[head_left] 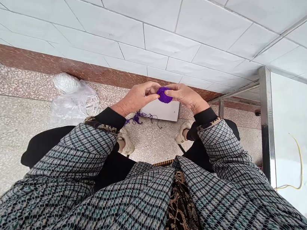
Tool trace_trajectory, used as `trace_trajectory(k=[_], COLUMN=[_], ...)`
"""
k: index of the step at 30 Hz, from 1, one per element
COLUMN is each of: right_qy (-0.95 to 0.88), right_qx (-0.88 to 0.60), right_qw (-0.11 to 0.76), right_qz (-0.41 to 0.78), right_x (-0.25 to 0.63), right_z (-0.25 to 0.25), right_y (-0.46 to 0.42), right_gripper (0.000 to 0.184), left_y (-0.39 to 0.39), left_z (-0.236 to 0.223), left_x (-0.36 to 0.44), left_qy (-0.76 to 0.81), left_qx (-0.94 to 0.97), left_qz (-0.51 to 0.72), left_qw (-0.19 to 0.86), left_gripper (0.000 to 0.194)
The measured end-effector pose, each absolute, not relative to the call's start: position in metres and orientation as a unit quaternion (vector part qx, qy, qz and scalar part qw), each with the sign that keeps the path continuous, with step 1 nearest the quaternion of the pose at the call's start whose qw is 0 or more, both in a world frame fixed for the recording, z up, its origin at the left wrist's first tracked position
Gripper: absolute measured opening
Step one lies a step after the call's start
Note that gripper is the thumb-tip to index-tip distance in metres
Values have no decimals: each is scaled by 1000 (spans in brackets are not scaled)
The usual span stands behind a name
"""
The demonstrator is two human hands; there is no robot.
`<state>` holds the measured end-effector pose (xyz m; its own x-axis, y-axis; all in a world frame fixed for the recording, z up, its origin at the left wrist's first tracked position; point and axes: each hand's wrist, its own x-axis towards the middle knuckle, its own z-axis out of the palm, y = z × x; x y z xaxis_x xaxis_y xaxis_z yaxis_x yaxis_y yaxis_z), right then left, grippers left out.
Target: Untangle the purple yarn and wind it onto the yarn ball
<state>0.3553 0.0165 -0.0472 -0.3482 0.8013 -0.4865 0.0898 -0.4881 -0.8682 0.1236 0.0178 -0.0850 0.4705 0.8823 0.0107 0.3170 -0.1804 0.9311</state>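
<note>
A small ball of purple yarn (164, 95) sits between my two hands, held up in front of me. My left hand (140, 98) presses its fingertips against the ball's left side, and my right hand (186, 96) grips it from the right. A loose tangle of purple yarn strands (138, 118) trails below, lying over the speckled floor. Just under my hands is a flat white board (161, 111), partly hidden by them.
A clear plastic bag (71, 102) holding a white bundle lies on the floor to the left. My beige shoes (126, 141) show below my knees. A stainless steel frame (267, 122) stands at right beside a white surface with a yellow cable (297, 168). A tiled wall with a reddish skirting rises ahead.
</note>
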Motion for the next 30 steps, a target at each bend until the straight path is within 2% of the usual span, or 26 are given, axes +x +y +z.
trace_trajectory(k=[5,10,14,19,21,26,30], right_qy=[-453,-427,-417,-402,-404,-459,-425], right_qx=[-512,-420,-397,-507,-541,-608,-555], right_qw=[250,252,301,427,451,418,439], right_qz=[686,760,760,632,583,495,564], right_x=[360,368,366,370,375,380,383], right_z=[-52,-56,-51,-52,-61,-89,-93], right_y=[19,18,15,29,37,45,41], right_gripper=[15,37,53,48,45,35,34], left_y=[23,35,40,38,36,35,42], left_z=[-73,-72,-81,-87,-83,-50,-43], left_x=[115,105,102,97,94,84,62], left_qy=[459,490,511,403,359,326,352], left_qx=[702,686,680,747,761,787,796], left_qz=[311,316,299,148,99,67,24], left_qw=[447,435,433,507,531,520,492], left_gripper=[12,10,15,21,24,30,44])
